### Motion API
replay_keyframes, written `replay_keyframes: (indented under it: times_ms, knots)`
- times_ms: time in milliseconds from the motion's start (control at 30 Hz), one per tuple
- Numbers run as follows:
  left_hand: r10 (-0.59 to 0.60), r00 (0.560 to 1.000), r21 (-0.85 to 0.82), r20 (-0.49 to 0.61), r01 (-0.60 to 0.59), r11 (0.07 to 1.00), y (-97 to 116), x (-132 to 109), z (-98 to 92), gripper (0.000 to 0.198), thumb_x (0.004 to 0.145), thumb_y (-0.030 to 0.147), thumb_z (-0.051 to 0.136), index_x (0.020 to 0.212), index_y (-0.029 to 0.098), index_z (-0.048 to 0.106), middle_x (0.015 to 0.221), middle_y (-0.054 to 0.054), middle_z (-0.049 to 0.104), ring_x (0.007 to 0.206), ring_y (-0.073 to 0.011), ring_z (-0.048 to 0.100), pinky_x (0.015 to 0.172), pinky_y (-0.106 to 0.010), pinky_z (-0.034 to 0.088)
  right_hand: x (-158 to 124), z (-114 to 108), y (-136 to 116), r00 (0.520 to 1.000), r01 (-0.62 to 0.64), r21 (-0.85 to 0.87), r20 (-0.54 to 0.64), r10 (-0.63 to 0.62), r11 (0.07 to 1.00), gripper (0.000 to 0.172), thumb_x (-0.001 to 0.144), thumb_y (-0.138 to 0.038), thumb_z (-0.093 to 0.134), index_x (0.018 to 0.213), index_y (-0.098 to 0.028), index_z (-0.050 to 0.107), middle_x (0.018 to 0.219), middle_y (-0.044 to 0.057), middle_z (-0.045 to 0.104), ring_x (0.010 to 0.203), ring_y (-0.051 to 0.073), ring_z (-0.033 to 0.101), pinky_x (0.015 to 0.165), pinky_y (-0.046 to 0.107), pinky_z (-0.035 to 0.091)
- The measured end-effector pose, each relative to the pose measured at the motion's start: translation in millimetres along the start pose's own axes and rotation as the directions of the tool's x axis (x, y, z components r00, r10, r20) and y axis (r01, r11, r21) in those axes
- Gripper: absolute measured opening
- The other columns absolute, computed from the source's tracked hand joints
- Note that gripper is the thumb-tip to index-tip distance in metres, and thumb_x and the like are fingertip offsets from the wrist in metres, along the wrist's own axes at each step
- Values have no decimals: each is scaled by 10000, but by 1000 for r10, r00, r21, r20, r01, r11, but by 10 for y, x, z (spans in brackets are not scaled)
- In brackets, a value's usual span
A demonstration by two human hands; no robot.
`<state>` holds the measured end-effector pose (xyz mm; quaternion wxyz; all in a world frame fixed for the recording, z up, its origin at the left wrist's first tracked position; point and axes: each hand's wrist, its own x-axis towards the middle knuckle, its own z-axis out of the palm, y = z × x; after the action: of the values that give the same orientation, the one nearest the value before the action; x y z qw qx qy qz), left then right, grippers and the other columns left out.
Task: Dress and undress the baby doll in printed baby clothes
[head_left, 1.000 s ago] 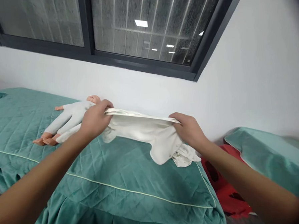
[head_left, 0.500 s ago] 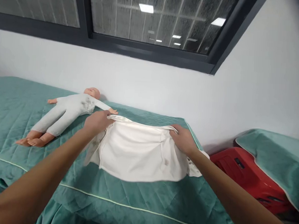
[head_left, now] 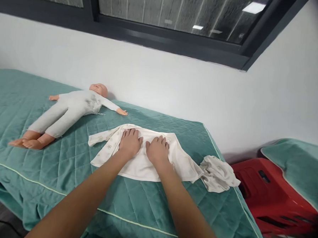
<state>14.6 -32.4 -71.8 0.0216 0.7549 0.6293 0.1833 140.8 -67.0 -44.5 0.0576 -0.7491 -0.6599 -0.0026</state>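
- Head view, hands: left hand (head_left: 130, 143) and right hand (head_left: 157, 150) lie side by side, palms down, on a white baby garment (head_left: 142, 168). Thumbs are nearly touching.
- Left fingers (head_left: 130, 132): stretched out flat, a bit spread, pressing on the cloth w/o gripping anything.
- Right fingers (head_left: 160, 139): same, flat and open on the fabric, nothing held.
- Garment: spread flat on the bed (head_left: 66, 156), which has a green quilted cover. It sits approx. mid-bed, nearer the right end. One sleeve sticks out to the left, and the lower hem faces the person.
- Small faint print shows on the left part of the garment; too small to make out.
- Crumpled white cloth (head_left: 217, 171): just right of the garment at the bed's right edge, touching the garment's right tip.
- Baby doll (head_left: 68, 110): on its back in a pale one-piece, head toward the wall (head_left: 176, 91), bare feet toward the left. It lies apart from the garment, on the left.
- Bkgd: dark-framed window (head_left: 165, 44) above the wall.
- Right of the bed: a red object (head_left: 272, 196) low down, and beyond it another green-covered surface (head_left: 292, 165).
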Motion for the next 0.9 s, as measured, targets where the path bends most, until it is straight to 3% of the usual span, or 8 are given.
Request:
replay_keyframes:
  times_ms: [100, 233, 367, 467, 700, 900]
  knots:
    - [-51, 996, 27, -74, 53, 998, -15, 30, -7, 537, 947, 396, 400, 1378, 82, 467, 1385, -191, 520, 1325, -333, 428, 1155, -502, 276, 59, 17, 21, 998, -39, 20, -51, 40, 999, 599, 959, -406, 403, 1345, 45, 480, 1463, 312, 386, 1391, 409, 318, 1125, 526, 206]
    - [-25, 960, 56, -278, 42, 998, 44, -36, -51, 534, 947, 320, 403, 1432, 96, 408, 1426, -189, 469, 1358, -340, 386, 1165, -489, 265, 74, 23, 110, 987, 9, 102, -163, 8, 995, 473, 951, -333, 382, 1304, -54, 528, 1458, 222, 444, 1400, 322, 308, 1151, 505, 169]
    - [-49, 921, 35, -387, 68, 997, 81, -86, -109, 538, 951, 314, 399, 1436, 79, 393, 1449, -206, 436, 1359, -360, 375, 1155, -507, 275, 36, -18, 128, 941, -70, 186, -315, 127, 980, 625, 908, -324, 415, 1488, -125, 294, 1614, 149, 134, 1448, 358, 134, 1086, 589, 250]
    - [-68, 922, 5, -382, 75, 997, 94, -94, -146, 553, 960, 326, 378, 1452, 74, 365, 1469, -205, 414, 1367, -359, 358, 1161, -508, 261, 27, -51, 83, 915, -100, 249, -359, 187, 963, 698, 887, -298, 414, 1526, -137, 183, 1627, 133, -6, 1434, 378, 128, 1049, 592, 299]
    - [-77, 963, 30, -258, 88, 996, 89, -73, -171, 542, 978, 348, 318, 1466, 120, 375, 1468, -172, 434, 1379, -346, 340, 1174, -516, 227, 13, -82, 51, 926, -107, 266, -323, 194, 958, 673, 876, -235, 394, 1509, -76, 229, 1623, 155, -11, 1446, 360, 125, 1074, 549, 302]
    - [-24, 986, 32, -166, 30, 999, 34, 240, -235, 524, 984, 372, 302, 1455, 174, 419, 1441, -140, 475, 1361, -337, 357, 1176, -512, 222, 169, -153, 136, 951, -162, 142, -243, 193, 976, 693, 913, -334, 390, 1531, -76, 214, 1624, 151, -46, 1426, 403, 184, 1028, 571, 361]
